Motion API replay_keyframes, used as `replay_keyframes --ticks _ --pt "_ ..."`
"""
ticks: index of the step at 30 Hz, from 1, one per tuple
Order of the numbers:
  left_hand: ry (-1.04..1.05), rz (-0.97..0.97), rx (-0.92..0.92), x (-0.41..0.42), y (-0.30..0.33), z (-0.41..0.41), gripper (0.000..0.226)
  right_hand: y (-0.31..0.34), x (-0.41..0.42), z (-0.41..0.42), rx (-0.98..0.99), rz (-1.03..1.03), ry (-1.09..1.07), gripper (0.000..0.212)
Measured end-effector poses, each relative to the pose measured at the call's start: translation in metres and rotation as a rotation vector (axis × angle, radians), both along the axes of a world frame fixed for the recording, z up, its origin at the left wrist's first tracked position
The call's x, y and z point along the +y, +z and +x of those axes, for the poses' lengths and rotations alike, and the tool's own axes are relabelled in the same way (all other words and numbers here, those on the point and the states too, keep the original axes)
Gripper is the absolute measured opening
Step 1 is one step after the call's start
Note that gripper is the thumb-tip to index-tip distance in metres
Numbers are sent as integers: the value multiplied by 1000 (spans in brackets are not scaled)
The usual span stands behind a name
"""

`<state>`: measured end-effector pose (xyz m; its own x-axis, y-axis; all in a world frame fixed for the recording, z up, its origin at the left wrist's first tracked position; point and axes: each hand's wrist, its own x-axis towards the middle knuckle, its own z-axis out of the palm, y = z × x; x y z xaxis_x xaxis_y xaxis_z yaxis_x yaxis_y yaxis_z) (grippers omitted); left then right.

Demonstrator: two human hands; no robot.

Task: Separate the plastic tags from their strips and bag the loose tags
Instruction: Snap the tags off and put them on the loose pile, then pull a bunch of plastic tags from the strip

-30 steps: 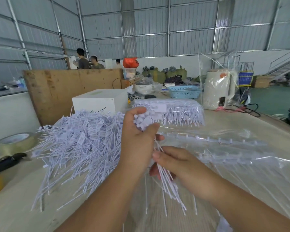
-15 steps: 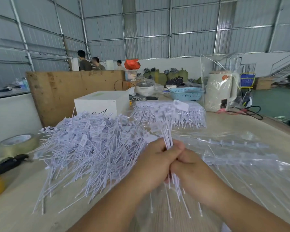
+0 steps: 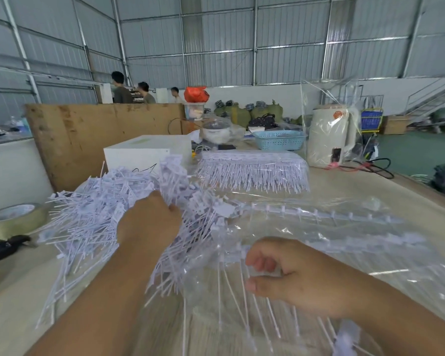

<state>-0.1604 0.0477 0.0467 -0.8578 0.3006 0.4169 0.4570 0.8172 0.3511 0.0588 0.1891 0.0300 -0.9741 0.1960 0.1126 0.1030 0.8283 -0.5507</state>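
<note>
Your left hand (image 3: 149,224) is curled round a fistful of loose plastic tags (image 3: 172,176), flat heads up, right over the big heap of loose tags (image 3: 88,217) on the table (image 3: 370,191). Your right hand (image 3: 288,273) is loosely curled near the clear plastic bag (image 3: 319,242); thin tag tails run under its fingers, but motion blur means you cannot tell whether it pinches them or only rests on them.

Judge these tags as very light and springy: thin stiff tails that bend and flick back, with small flat heads that snag on one another. They look smooth, so a loose bundle will likely fan out and slide from your fist. Take hold just below the heads, where the tails bunch tightest, and keep them all pointing one way.

The bag is thin, limp and slippery; it gives no support, so hold its mouth open by the edge before feeding a bundle in.

The unseparated tag strips (image 3: 252,170) lie stacked further back, beside the white box (image 3: 144,152). Grip each by its spine, not the tails.
</note>
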Motion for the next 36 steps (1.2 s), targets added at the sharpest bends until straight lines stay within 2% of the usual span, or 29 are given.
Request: replay_keyframes --ticks 5,8,12,15,18,21,24,29,31,33,36 --pt "-9 -134 118 7 -2 9 50 -5 9 1 -189 53 1 38" --pt "-18 -107 222 5 -1 9 44 7 17 12 -309 -154 -11 58" --pt "-15 -179 140 5 -4 8 53 18 21 22 -453 -146 42 71" --pt "20 -242 190 7 -8 13 72 7 21 17 -364 -134 -14 68" --pt "-44 -206 257 12 -11 22 76 -15 22 3 -192 0 -52 62" --pt "-124 -208 309 17 -13 33 72 -33 23 -11 -30 234 -11 50" --pt "-206 -236 352 20 -15 41 68 -42 21 -19 89 321 -32 36" --pt "-408 -200 397 26 -16 66 50 -41 18 -25 222 444 -138 37" --pt "-549 -159 364 29 -15 81 39 -35 17 -25 257 433 -193 42" --pt "-706 -165 224 30 -15 93 32 -27 17 -23 265 407 -232 46" --pt "-844 -259 14 30 -24 95 29 -21 21 -19 260 342 -246 21"
